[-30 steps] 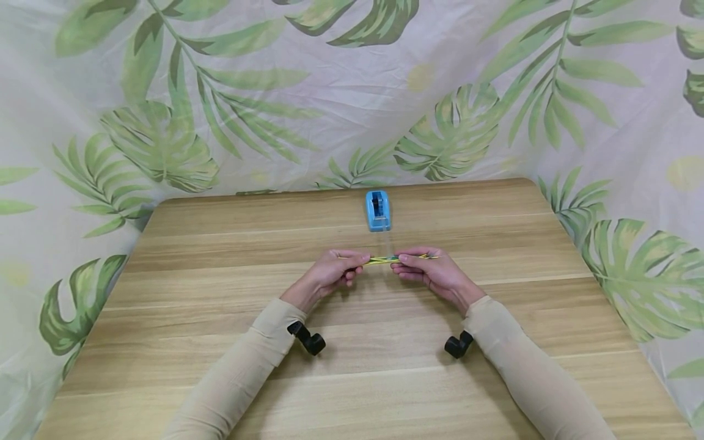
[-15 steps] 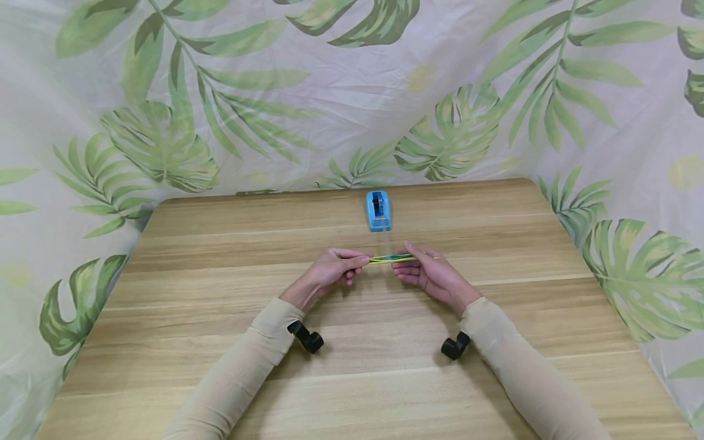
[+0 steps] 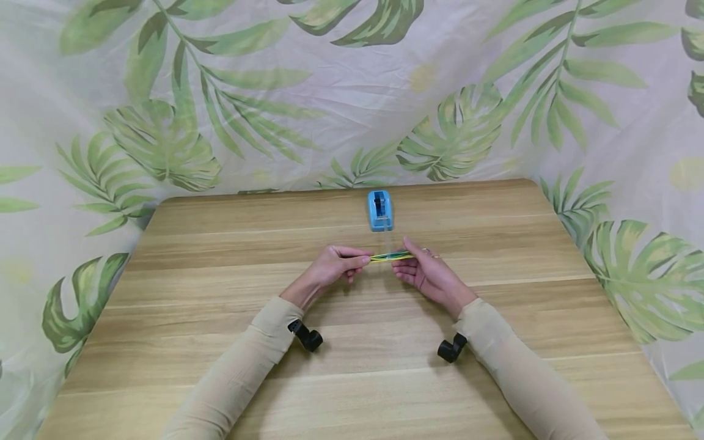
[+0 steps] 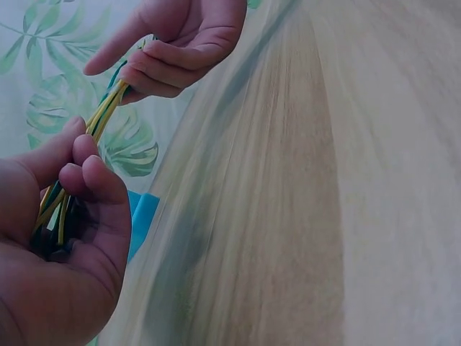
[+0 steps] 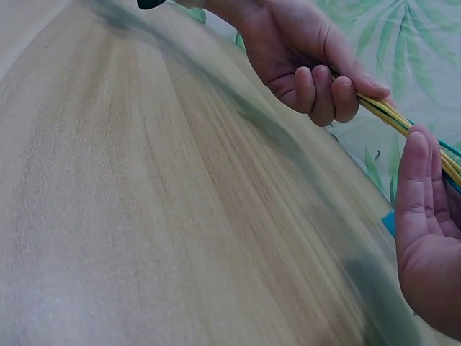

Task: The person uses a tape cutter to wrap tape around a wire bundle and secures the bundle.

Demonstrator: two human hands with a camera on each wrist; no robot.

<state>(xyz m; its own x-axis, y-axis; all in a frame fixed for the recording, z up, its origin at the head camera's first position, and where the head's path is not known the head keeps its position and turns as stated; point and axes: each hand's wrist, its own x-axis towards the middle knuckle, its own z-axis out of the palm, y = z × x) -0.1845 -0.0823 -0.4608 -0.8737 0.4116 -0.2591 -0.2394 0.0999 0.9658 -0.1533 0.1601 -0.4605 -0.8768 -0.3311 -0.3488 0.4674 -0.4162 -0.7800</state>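
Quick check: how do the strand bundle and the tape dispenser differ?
Colour: the strand bundle is yellow and green; the tape dispenser is blue. Shape: the bundle is thin, the dispenser blocky. State: the left hand pinches the bundle, while the dispenser sits on the table. Both appear to touch the clear strip.

Surface [image 3: 352, 391]: wood or wood-look finish, grained boards, smooth, low sheen; the right wrist view shows a pale, diffuse glare on it. Tape dispenser [image 3: 380, 211]: blue plastic, smooth. Tape strip [image 3: 388, 243]: clear, thin plastic film. Strands [image 4: 105, 112]: yellow and green, smooth, plastic-like. Sleeves [image 3: 236, 366]: thin beige cloth, matt, lightly creased. Wrist attachments [image 3: 311, 340]: black, plastic-like. Backdrop [image 3: 352, 91]: printed cloth, wrinkled, faint sheen on the folds.
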